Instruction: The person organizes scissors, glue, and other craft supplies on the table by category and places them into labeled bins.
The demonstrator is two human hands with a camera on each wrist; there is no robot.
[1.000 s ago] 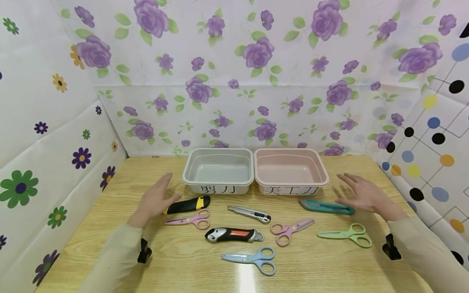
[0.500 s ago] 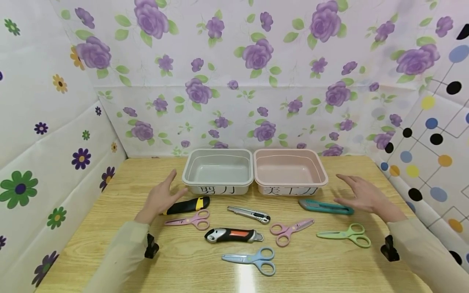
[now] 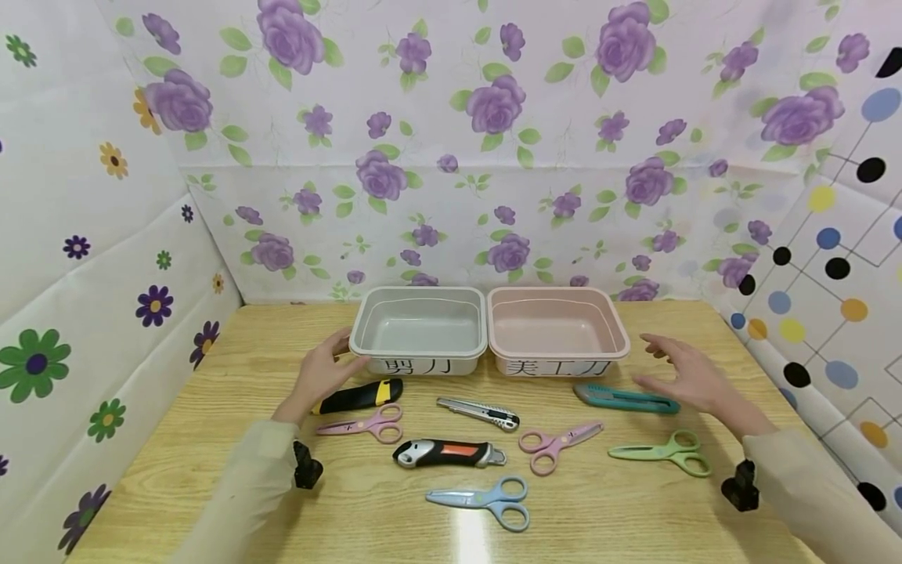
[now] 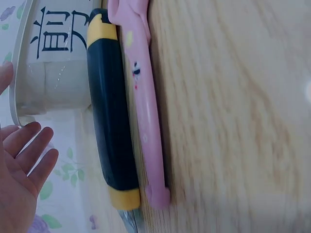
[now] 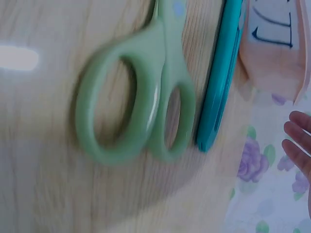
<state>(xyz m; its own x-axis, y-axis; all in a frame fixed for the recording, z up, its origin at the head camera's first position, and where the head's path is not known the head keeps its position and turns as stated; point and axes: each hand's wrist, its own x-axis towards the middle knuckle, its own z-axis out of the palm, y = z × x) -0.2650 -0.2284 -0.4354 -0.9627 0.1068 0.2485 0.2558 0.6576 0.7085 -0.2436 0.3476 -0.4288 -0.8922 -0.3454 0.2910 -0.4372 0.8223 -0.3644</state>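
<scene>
My left hand (image 3: 320, 374) is at the left end of the grey plastic bin (image 3: 423, 364), thumb and fingers spread about its corner. In the left wrist view the fingertips (image 4: 31, 127) lie close to the rim; whether they touch, I cannot tell. Below that hand lie a black-and-yellow utility knife (image 3: 358, 396) and pink scissors (image 3: 362, 424). To the right of the pink bin (image 3: 557, 362), my right hand (image 3: 687, 380) hovers with fingers extended, apart from the rim and holding nothing. A teal utility knife (image 3: 627, 398) and green scissors (image 3: 662, 452) lie near it.
Mid-table lie a silver utility knife (image 3: 479, 412), a black-and-red utility knife (image 3: 449, 453), a second pair of pink scissors (image 3: 557, 446) and blue scissors (image 3: 482, 498). Both bins stand side by side near the flowered back cloth (image 3: 437, 102). Cloths also flank the wooden table (image 3: 395, 533).
My left hand has moved right and inward, from beside the black-and-yellow utility knife to the grey bin's left end. The right hand has shifted slightly left towards the pink bin.
</scene>
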